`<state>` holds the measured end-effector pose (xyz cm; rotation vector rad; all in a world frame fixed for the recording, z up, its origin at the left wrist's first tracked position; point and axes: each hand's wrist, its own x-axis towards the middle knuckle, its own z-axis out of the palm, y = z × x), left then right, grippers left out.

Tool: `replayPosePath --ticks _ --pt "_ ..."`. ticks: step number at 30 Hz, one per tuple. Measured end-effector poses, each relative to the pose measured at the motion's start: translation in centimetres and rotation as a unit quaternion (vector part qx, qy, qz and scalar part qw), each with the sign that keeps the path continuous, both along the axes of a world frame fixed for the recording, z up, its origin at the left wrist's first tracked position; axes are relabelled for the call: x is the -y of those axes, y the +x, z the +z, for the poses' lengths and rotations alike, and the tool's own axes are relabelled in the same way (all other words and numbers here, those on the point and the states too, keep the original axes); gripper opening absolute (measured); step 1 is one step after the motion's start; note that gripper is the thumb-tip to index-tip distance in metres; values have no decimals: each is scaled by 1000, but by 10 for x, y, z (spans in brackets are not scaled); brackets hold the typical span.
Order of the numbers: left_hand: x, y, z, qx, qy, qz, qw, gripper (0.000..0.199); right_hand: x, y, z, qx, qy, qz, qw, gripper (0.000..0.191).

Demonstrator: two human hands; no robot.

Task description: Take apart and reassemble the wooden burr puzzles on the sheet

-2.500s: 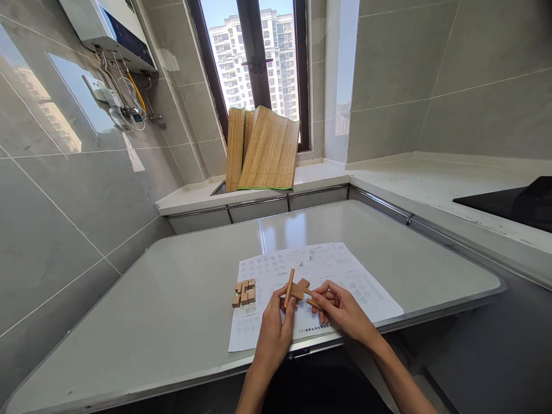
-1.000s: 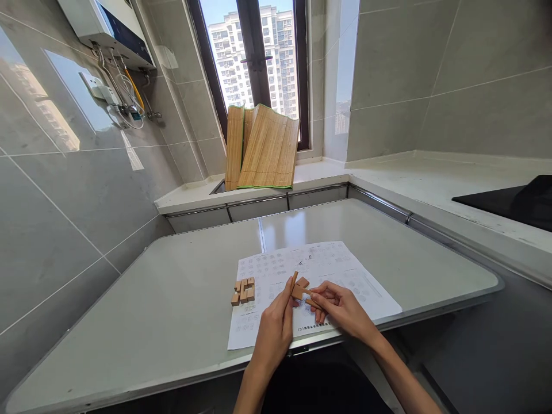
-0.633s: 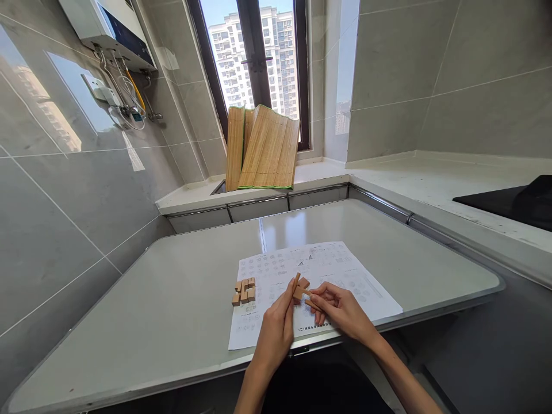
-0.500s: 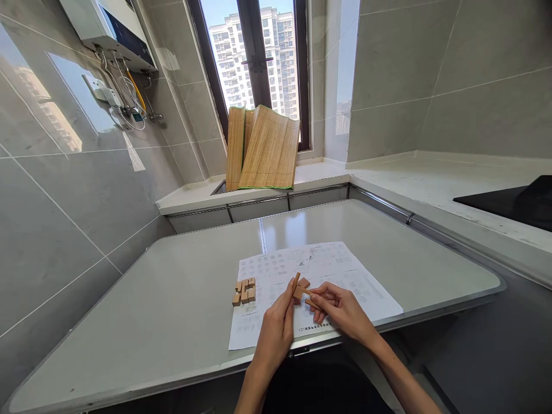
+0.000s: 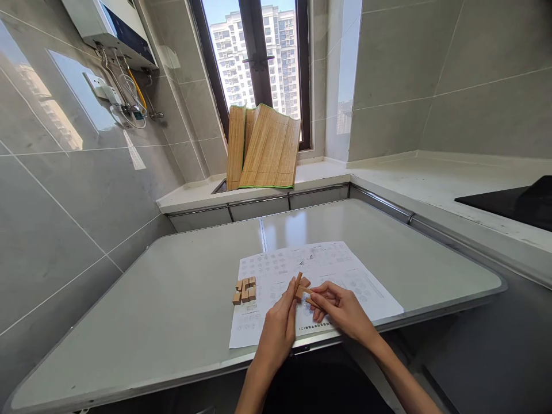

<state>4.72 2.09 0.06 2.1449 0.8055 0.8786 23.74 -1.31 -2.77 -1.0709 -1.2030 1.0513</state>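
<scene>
Over the printed paper sheet (image 5: 366,293), my left hand (image 5: 277,323) is closed around light-brown wooden pieces, with a slim wooden stick (image 5: 298,280) jutting up past its fingertips. My right hand (image 5: 345,309) pinches a narrow wooden strip (image 5: 306,290) that reaches toward the left fingers. A second wooden piece (image 5: 312,302) shows just below that strip, at the right fingers. Between the hands a small wooden block (image 5: 305,282) is partly visible; how these pieces join is hidden by the fingers. Several wooden blocks (image 5: 245,291) stand grouped at the sheet's left edge.
The pale table (image 5: 172,310) has its front edge just under my wrists. Behind it runs a white counter (image 5: 321,171) bearing a folded bamboo mat (image 5: 271,152) by the window. At the right a black cooktop (image 5: 509,204) lies on the counter. A water heater (image 5: 110,34) hangs at upper left.
My left hand and its stick have shifted slightly to the right, covering more of the wooden pieces between the hands. The right hand stays nearly still.
</scene>
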Motion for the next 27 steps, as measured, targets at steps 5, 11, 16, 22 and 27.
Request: replayPosePath --ticks 5,11,16,22,27 --pt "1 0 -1 -11 7 7 1000 56 0 -1 0 -3 -9 -3 1000 44" --pt "0 0 -2 -29 9 7 1000 57 -1 -1 -1 -8 2 6 1000 42" --pt "0 -1 -3 -17 12 3 1000 54 -1 -1 -2 -5 1 10 1000 45" --pt "2 3 0 -35 13 4 999 57 -1 -3 -2 3 2 -10 1000 45" --pt "3 5 0 -20 30 17 999 54 0 -3 1 12 5 10 1000 42"
